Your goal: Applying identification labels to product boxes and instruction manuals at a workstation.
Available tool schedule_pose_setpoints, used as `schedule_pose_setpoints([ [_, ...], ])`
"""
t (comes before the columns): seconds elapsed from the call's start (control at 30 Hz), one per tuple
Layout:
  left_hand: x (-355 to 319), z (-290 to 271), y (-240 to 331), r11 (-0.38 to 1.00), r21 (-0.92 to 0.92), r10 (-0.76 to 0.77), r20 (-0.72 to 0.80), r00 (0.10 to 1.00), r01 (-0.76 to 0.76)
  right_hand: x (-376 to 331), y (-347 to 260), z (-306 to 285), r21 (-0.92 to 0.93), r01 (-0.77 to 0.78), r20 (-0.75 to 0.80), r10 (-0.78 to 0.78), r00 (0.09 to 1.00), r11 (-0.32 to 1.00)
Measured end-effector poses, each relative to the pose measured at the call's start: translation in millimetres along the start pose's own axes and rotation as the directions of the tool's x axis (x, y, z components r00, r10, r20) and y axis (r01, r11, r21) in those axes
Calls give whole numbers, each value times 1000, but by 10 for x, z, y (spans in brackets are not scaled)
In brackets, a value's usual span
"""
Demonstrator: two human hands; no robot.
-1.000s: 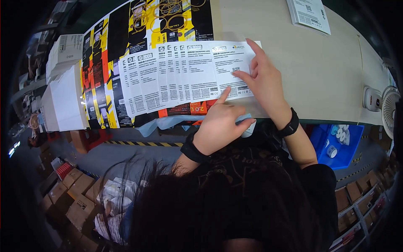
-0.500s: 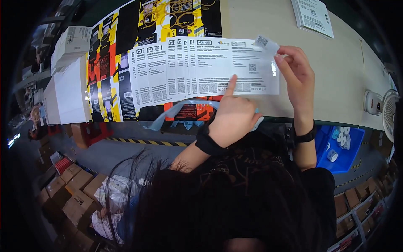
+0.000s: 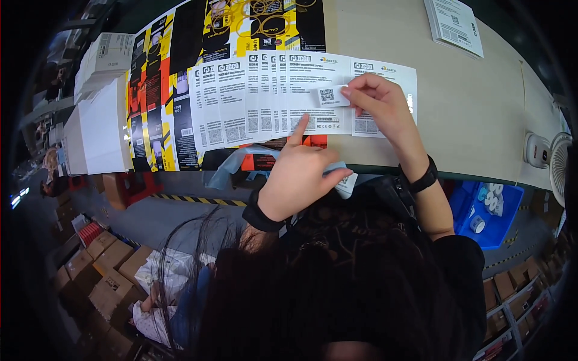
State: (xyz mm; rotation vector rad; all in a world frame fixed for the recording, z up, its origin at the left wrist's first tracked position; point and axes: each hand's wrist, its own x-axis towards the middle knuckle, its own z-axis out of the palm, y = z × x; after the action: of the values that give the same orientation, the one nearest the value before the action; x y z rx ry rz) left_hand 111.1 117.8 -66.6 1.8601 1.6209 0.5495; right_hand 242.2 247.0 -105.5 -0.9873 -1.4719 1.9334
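Several white printed sheets (image 3: 235,108) lie overlapped in a row across the table. My right hand (image 3: 385,105) pinches a small white label (image 3: 330,96) with a square code by its right end, over one of the right-hand sheets. Below that sheet's middle, the index finger of my left hand (image 3: 298,174) points out and touches the paper. At the table's near edge, the thumb of this hand presses on a label strip (image 3: 345,185) with pale blue backing; its other fingers are curled out of sight. A light-blue length of backing (image 3: 232,168) trails off to the left.
Yellow, black and red printed card (image 3: 158,102) lies under the sheets, with rubber bands (image 3: 265,24) on it. White stacks stand left (image 3: 108,63) and far right (image 3: 456,27). A small fan (image 3: 560,168) sits at the right edge, above a blue bin (image 3: 497,210).
My right hand has moved left and down from the rightmost sheet, carrying a label to the neighbouring one. My left hand has shifted left and slightly down.
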Motion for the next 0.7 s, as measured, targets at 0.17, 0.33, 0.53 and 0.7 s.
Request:
schedule_pose_setpoints([
  [0.17, -14, 24, -51, 999, -50, -7, 1, 1000, 7, 14, 77, 97, 41, -61, -13, 61, 998, 997],
  [0.33, -6, 26, -80, 997, -71, -12, 6, 1000, 12, 28, 106, 118, 40, -58, -37, 59, 998, 998],
  [0.53, -4, 27, -84, 997, -77, -17, 13, 1000, 18, 34, 153, 108, 39, -61, -55, 63, 996, 997],
  [0.7, -20, 24, -79, 996, -85, -14, -4, 1000, 14, 16, 126, 140, 31, -63, -68, 65, 996, 998],
])
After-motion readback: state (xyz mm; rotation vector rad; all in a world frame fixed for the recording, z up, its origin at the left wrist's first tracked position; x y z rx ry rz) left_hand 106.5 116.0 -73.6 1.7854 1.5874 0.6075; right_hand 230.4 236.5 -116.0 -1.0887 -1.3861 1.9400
